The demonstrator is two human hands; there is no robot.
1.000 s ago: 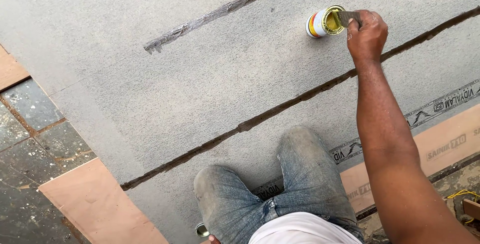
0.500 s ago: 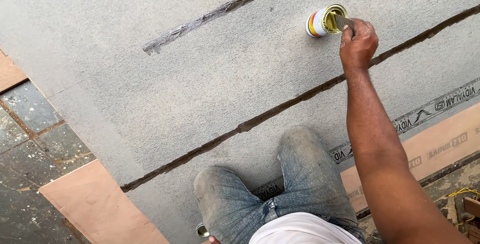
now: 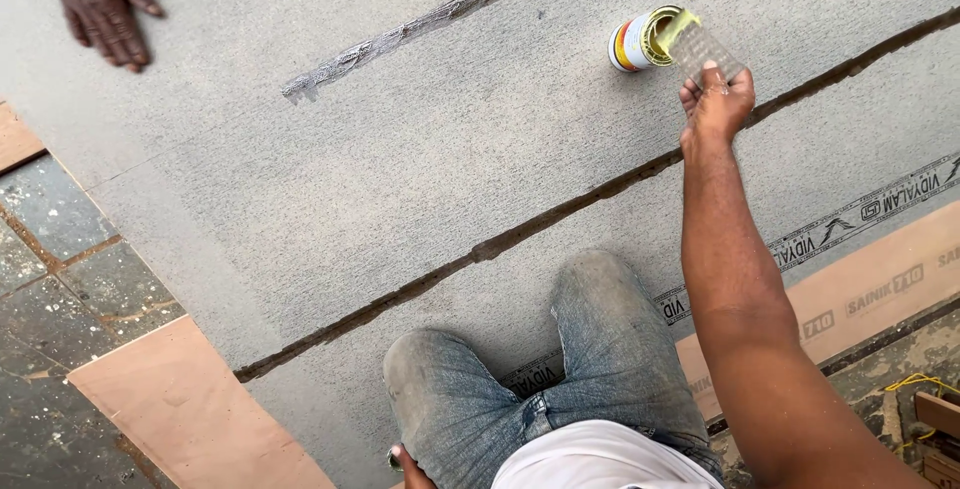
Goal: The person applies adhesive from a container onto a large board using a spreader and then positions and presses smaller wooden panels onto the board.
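My right hand (image 3: 716, 101) grips a flat, ribbed, translucent spreader (image 3: 705, 49) smeared with yellow glue along its far edge. It holds the spreader at the mouth of a small open can (image 3: 636, 41) banded white, red and yellow, which sits on a grey sheet (image 3: 420, 179). Only the fingertips of my left hand (image 3: 411, 467) show, at the bottom edge beside my left knee (image 3: 440, 389). Whether it holds anything is hidden. I kneel on the sheet in worn jeans.
Another person's hand (image 3: 100, 4) rests flat on the sheet at the top left. Two dark glue-filled seams (image 3: 560, 211) (image 3: 420, 24) cross the grey sheets. Brown plywood (image 3: 190, 419) and dark floor tiles (image 3: 60, 269) lie at the left, with printed board (image 3: 880, 289) at the right.
My right hand has drawn the spreader up out of the can, so its glue-coated blade now shows. Another person's hand has come into view at the top left.
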